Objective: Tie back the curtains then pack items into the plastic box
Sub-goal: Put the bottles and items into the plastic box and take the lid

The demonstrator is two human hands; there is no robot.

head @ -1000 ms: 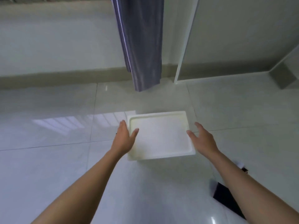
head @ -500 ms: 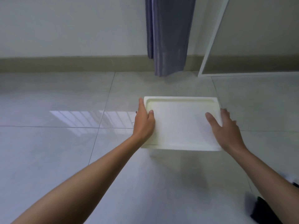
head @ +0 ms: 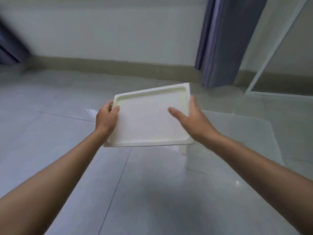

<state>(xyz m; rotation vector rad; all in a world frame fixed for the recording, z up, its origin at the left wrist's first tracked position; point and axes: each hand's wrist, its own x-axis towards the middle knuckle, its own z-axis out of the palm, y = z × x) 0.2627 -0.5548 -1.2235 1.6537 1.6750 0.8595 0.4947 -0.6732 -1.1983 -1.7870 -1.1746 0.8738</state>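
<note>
A white plastic lid [head: 149, 119] hangs tilted in the air in front of me, held by both hands. My left hand [head: 106, 118] grips its left edge, thumb on top and fingers curled under. My right hand [head: 191, 122] holds the right edge, thumb on the lid's top face. A clear plastic box [head: 237, 143] stands uncovered on the floor, below and to the right of the lid. A blue-grey curtain [head: 223, 41] hangs at the back right; another blurred curtain [head: 10, 46] shows at the far left.
Glossy pale floor tiles [head: 144, 192] spread all round. A wall with a beige skirting board [head: 110, 67] runs along the back. A white door frame [head: 274, 53] leans at the far right.
Both hands took hold of the lid and raised it off the clear box, shifting it left and tilting it. The view swung left, bringing a second curtain into sight.
</note>
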